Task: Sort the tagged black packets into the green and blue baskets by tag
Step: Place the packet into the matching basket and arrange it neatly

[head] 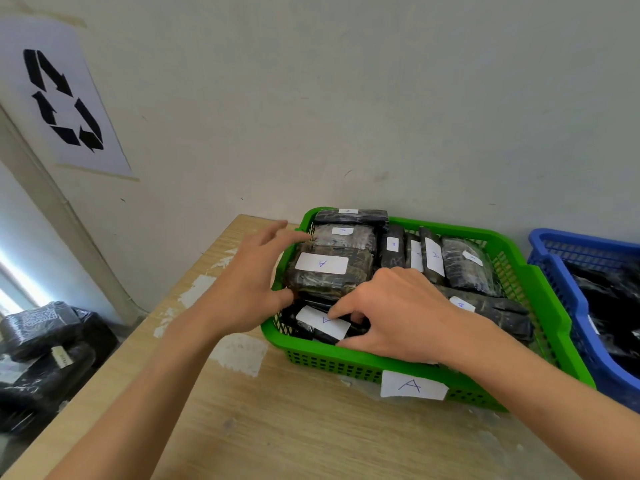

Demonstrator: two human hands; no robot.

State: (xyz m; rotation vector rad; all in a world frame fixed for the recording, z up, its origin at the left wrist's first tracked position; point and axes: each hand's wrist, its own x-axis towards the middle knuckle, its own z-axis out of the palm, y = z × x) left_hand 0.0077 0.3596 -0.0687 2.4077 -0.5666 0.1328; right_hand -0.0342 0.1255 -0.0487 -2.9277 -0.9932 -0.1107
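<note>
The green basket stands on the table with a white "A" label on its front wall. It is packed with several black packets carrying white "A" tags. My left hand is spread against the left side of a large tagged packet at the basket's left, thumb under its near edge. My right hand lies over the front of the basket, its fingers on a low packet with an "A" tag. The blue basket stands to the right, with black packets inside.
The wooden table has worn white patches and its left edge runs diagonally. Black wrapped bundles are piled on the floor to the left. A wall with a recycling-symbol sheet is close behind the baskets.
</note>
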